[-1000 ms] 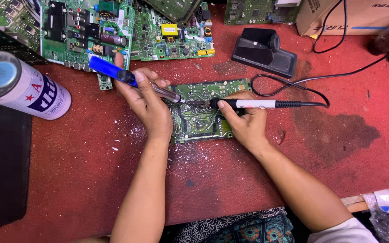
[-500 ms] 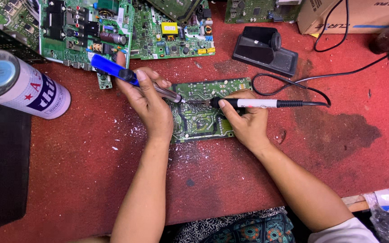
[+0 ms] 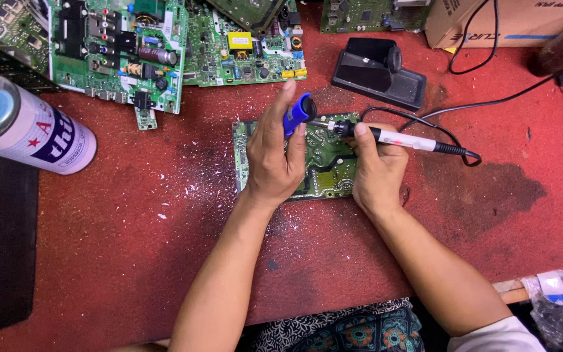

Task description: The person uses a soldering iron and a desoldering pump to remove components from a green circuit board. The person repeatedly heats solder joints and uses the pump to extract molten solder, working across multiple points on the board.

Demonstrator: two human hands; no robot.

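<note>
Head view: my left hand (image 3: 275, 160) grips the blue pump (image 3: 299, 112), my right hand (image 3: 376, 171) the soldering iron (image 3: 386, 137), both over the circuit board (image 3: 324, 163) lying on the red mat (image 3: 164, 248), work seemingly midway.

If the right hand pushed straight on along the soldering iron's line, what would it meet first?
The right hand points its black-and-white soldering iron leftward, so it would probably meet the blue-handled tool in the left hand first, above the small green circuit board; depth is unclear.
</note>
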